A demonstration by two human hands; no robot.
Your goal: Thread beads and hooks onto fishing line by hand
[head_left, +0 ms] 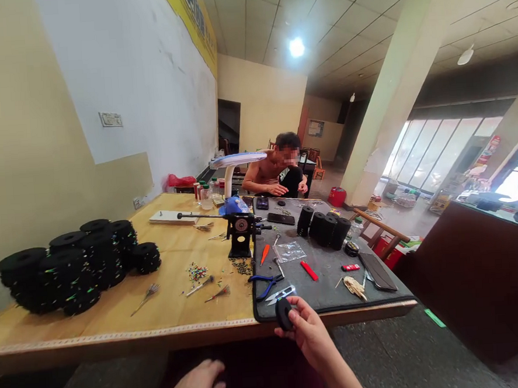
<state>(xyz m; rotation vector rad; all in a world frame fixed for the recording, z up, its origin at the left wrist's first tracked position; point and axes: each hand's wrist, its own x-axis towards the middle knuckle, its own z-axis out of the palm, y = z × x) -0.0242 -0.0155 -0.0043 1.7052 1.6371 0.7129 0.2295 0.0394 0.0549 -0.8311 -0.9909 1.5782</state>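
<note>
Pinched between the thumb and fingers of my right hand is a black foam spool, held upright just off the table's front edge. My left hand is low in front of my lap, its thumb and fingers apart and nothing visible in it. Close beyond the held spool lie thread snips and blue-handled pliers on the dark mat. A red lighter-like piece rests farther up the mat. Left of the mat stands a black hand-crank winder.
Stacked black foam spools with coloured bits stand at the left; more black spools are on the mat. A lamp, a phone and small coloured beads lie about. Another person sits across the table.
</note>
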